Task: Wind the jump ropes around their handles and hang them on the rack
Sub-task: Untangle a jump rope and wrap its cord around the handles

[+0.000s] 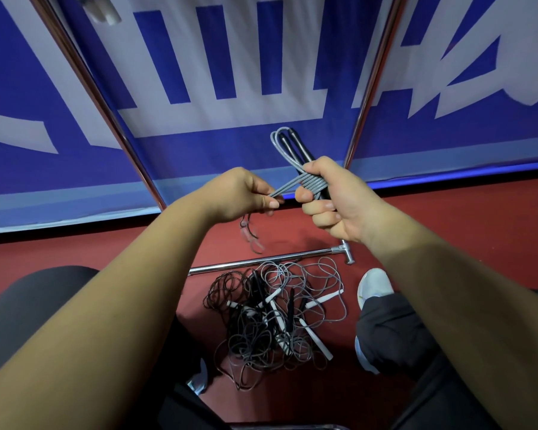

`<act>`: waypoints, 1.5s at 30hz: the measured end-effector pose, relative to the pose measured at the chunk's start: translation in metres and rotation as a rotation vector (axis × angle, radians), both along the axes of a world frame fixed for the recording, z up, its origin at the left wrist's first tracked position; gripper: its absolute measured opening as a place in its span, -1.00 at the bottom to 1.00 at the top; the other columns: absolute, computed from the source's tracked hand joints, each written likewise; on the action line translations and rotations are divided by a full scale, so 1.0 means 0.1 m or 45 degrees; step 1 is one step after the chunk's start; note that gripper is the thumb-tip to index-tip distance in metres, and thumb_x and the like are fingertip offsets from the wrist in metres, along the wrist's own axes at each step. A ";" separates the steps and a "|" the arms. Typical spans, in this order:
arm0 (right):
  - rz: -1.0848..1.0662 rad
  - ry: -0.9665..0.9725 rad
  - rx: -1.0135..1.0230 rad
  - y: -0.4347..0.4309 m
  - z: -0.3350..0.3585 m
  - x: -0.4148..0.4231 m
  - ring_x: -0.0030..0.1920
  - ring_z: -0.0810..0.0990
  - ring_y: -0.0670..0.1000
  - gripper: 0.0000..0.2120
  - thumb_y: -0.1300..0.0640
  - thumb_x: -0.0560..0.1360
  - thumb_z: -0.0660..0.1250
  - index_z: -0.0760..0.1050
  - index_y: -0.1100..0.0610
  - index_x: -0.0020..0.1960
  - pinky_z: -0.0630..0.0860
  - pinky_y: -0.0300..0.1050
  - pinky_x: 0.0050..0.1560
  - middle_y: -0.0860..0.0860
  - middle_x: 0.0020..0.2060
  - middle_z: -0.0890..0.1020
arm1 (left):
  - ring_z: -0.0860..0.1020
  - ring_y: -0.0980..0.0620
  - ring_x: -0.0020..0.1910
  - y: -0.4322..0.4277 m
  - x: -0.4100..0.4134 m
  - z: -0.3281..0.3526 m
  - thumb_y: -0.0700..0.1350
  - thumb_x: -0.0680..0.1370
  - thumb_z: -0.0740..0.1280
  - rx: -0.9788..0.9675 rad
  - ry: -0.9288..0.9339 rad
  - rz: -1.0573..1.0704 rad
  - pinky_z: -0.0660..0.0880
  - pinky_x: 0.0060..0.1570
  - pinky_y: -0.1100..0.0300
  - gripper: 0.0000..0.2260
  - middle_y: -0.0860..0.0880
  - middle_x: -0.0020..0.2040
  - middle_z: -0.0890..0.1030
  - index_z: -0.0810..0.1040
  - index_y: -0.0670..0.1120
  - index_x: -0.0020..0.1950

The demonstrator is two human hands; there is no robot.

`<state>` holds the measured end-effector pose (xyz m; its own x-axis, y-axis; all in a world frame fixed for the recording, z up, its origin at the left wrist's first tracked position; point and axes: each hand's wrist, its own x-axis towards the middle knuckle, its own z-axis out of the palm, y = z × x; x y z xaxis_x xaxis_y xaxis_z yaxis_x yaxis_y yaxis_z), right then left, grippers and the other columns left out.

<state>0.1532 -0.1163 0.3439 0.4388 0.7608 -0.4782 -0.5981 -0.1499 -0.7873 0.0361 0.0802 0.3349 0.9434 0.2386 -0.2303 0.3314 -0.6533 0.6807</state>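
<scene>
My right hand [333, 200] grips the black handles [295, 147] of a grey jump rope [281, 150], with several grey coils wrapped around them at my fingers. My left hand [239, 193] pinches the grey cord just left of those coils, pulled taut. A blurred loose end of cord [250, 234] dangles below my left hand. A tangled pile of jump ropes [277, 318], dark and grey with black and white handles, lies on the red floor between my legs. The chrome rack shows as two slanted poles [106, 103] [370, 88] and a base bar [261, 262].
A blue and white banner [230, 72] hangs behind the rack. My white shoe [373, 287] rests right of the pile, and my dark-trousered knees flank it. White handles of a hung rope [103, 10] show at the top left.
</scene>
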 end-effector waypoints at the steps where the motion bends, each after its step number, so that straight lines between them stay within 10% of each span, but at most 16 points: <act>1: 0.019 0.007 0.008 -0.01 0.02 -0.01 -0.49 0.11 -0.12 -0.78 -0.02 0.65 0.27 0.33 0.06 -0.06 0.04 -0.28 -0.63 -0.01 -0.31 0.44 | 0.56 0.18 -0.22 0.01 0.01 0.00 0.09 0.60 0.49 0.032 0.012 -0.007 0.53 -0.02 0.12 -0.86 0.11 -0.17 0.74 0.76 0.07 -0.07; 8: 0.273 0.073 -0.032 -0.06 0.11 -0.06 -0.55 0.15 -0.16 -0.73 -0.06 0.66 0.22 0.38 0.14 -0.06 0.00 -0.31 -0.64 0.01 -0.32 0.47 | 0.65 0.05 -0.16 0.10 -0.01 -0.04 0.04 0.63 0.46 0.008 -0.011 0.124 0.60 0.07 0.06 -0.87 0.05 -0.11 0.76 0.74 0.01 0.00; 13: 0.680 0.059 -0.142 -0.12 0.08 -0.18 -0.56 0.12 -0.18 -0.56 -0.04 0.69 0.12 0.53 0.23 0.37 -0.05 -0.32 -0.62 0.02 -0.30 0.50 | 0.72 0.02 -0.02 0.13 -0.05 0.07 -0.24 0.57 0.45 -0.155 -0.192 0.111 0.62 0.18 0.00 -0.84 -0.02 -0.03 0.77 0.77 -0.03 0.06; 18: 0.856 -0.032 -0.199 -0.12 0.07 -0.26 -0.59 0.14 -0.19 -0.69 -0.03 0.71 0.12 0.39 0.20 -0.03 -0.06 -0.29 -0.61 0.00 -0.34 0.52 | 0.71 0.02 0.03 0.04 -0.03 0.22 -0.28 0.56 0.50 -0.452 -0.227 0.152 0.60 0.24 0.06 -0.84 -0.08 0.02 0.77 0.78 -0.09 0.10; 23: 0.800 -0.016 -0.209 -0.10 -0.01 -0.24 -0.52 0.12 -0.17 -0.79 0.03 0.71 0.18 0.53 0.10 0.05 -0.04 -0.30 -0.60 0.02 -0.25 0.48 | 0.71 0.06 0.12 0.00 -0.04 0.38 -0.22 0.53 0.55 -0.359 -0.278 0.067 0.57 0.22 0.25 -0.84 -0.02 0.01 0.78 0.77 -0.08 0.09; 33: 0.345 -0.038 -0.263 0.02 -0.16 -0.16 -0.43 0.27 -0.09 -0.74 -0.02 0.70 0.33 0.42 0.14 0.23 0.29 -0.26 -0.54 0.07 -0.23 0.54 | 0.65 0.04 -0.08 -0.01 -0.04 0.45 -0.17 0.51 0.57 0.069 -0.369 0.012 0.58 0.10 0.03 -0.82 0.05 -0.08 0.67 0.80 0.08 0.05; 40: 0.072 -0.069 -0.128 0.06 -0.17 -0.08 -0.29 0.61 0.07 -0.64 -0.11 0.69 0.35 0.51 0.20 0.22 0.71 0.21 0.02 0.10 -0.25 0.59 | 0.56 0.22 -0.03 0.02 -0.08 0.36 -0.06 0.64 0.44 0.304 -0.258 -0.133 0.42 -0.01 0.33 -0.71 0.14 0.00 0.59 0.67 0.21 0.33; 45: -0.042 -0.103 -0.170 0.08 -0.16 -0.12 -0.32 0.54 0.05 -0.42 -0.40 0.58 0.33 0.56 0.15 0.12 0.68 0.07 -0.09 0.06 -0.32 0.55 | 0.64 0.23 -0.14 -0.04 -0.05 0.29 -0.11 0.53 0.57 0.224 -0.214 0.031 0.50 -0.10 0.35 -0.86 0.12 -0.11 0.71 0.72 0.07 0.03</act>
